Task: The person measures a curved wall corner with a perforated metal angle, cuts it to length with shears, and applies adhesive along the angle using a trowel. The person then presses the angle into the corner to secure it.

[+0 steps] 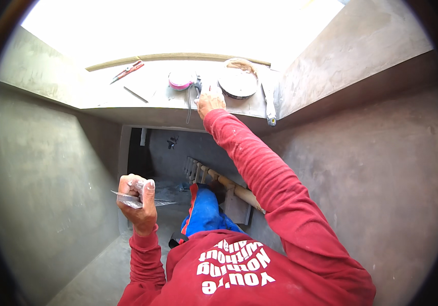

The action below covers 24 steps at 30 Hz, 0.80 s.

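My left hand (140, 201) is raised at the lower left, its fingers curled around a thin, flat scraper blade (164, 202) smeared with pale plaster. My right arm stretches forward to the bright window sill (155, 76). There my right hand (211, 102) is closed; glare and the hand itself hide what its fingers grip. Just left of it lies a small dark tool (198, 85), and a thin cord loop (188, 109) hangs over the sill edge. Beside that is a round pink-and-white thing (180, 80). Right of the hand stands a round tub (238, 79) smeared with pale paste.
A red-handled tool (128, 72) and a thin grey strip (136, 95) lie on the sill's left. A plaster-covered putty knife (270, 104) overhangs its right edge. Grey walls flank me. A wooden ladder (229, 184) slants below, near my blue trousers (206, 211).
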### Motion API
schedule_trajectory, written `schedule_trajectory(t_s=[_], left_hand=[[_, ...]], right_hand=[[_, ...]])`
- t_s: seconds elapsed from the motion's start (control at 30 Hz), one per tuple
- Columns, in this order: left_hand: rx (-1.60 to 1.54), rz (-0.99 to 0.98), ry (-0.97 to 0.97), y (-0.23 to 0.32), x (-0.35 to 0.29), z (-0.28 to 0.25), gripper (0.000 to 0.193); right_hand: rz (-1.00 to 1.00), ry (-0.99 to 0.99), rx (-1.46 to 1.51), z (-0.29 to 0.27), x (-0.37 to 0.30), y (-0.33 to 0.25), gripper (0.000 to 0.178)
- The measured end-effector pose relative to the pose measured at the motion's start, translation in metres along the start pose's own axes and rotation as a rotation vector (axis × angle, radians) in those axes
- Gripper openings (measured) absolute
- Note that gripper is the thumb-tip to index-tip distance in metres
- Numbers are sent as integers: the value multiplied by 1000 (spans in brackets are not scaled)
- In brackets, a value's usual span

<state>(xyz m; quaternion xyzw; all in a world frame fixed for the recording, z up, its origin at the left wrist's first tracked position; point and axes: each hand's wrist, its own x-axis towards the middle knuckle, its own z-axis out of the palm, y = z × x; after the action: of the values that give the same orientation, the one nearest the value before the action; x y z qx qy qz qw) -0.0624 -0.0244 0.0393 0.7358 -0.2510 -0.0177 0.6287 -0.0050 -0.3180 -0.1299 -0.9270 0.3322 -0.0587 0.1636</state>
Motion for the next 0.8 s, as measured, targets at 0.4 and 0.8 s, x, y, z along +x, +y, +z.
schedule_trajectory(t_s=[0.4, 0.8], left_hand=[[-116, -65, -125, 20, 29, -4, 16], [-774, 179, -592, 113, 160, -24, 42]], right_hand=[[-109, 92, 527, -37, -75, -8, 36], [369, -89, 1201, -52, -254, 53, 26]])
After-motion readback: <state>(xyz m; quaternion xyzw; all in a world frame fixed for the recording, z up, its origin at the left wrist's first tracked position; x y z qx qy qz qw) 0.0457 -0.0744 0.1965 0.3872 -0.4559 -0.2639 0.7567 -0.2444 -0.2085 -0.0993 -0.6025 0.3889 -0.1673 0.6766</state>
